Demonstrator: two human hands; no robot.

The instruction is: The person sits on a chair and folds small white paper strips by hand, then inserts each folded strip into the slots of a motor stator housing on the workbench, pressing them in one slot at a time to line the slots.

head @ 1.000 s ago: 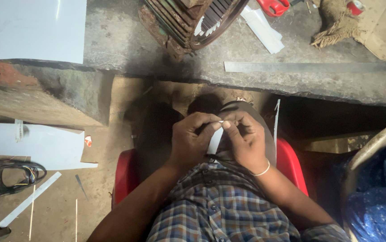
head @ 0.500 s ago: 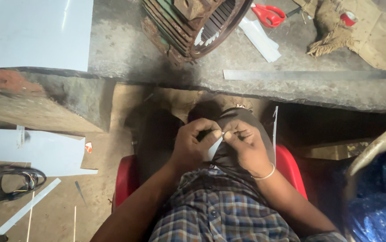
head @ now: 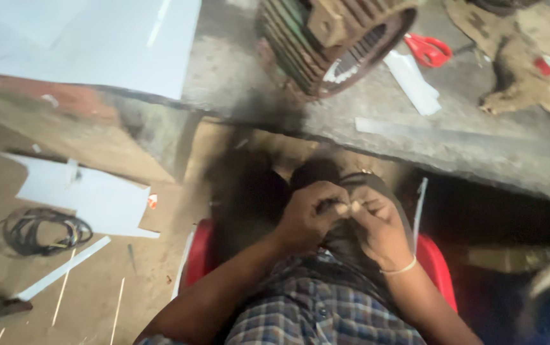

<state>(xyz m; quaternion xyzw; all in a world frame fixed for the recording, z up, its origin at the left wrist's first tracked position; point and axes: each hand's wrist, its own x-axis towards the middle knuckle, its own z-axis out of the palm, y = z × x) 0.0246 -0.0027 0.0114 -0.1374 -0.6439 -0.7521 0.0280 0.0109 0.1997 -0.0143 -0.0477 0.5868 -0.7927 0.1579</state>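
Both hands are meeting over the lap, left hand (head: 310, 214) and right hand (head: 377, 223) fingers pinching together on a small pale strip (head: 353, 206) lying between them, equally near both.

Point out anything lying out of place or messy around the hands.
Pale sheet offcuts, thin strips and a black wire coil lie scattered on the floor. Red scissors lie loose on the bench. Both hands are blurred.
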